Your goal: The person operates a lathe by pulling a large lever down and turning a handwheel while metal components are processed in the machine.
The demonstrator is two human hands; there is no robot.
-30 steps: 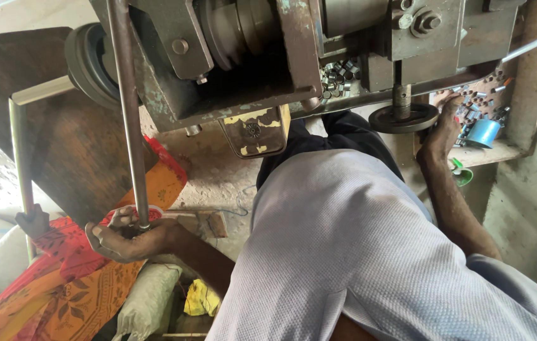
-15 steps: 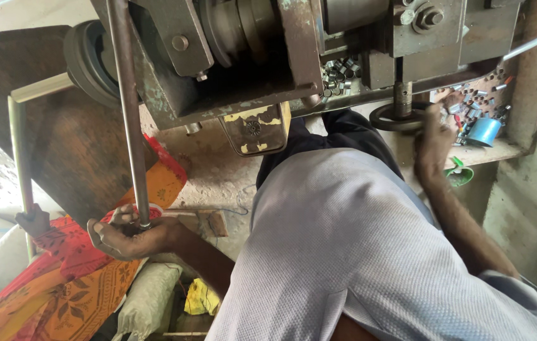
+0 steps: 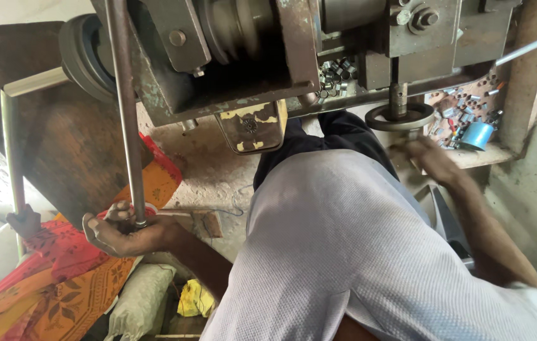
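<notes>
Dusty concrete floor (image 3: 218, 164), grey wall (image 3: 533, 189), soft daylight.

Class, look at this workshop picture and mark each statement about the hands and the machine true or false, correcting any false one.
1. The left hand grips the lower end of a vertical metal rod. True.
2. The right hand rests on the blue cup. False: it is just below the small handwheel, apart from the cup.
3. Orange and red patterned cloth lies below the left hand. True.
4. The person wears a black shirt. False: the shirt is light grey.
</notes>
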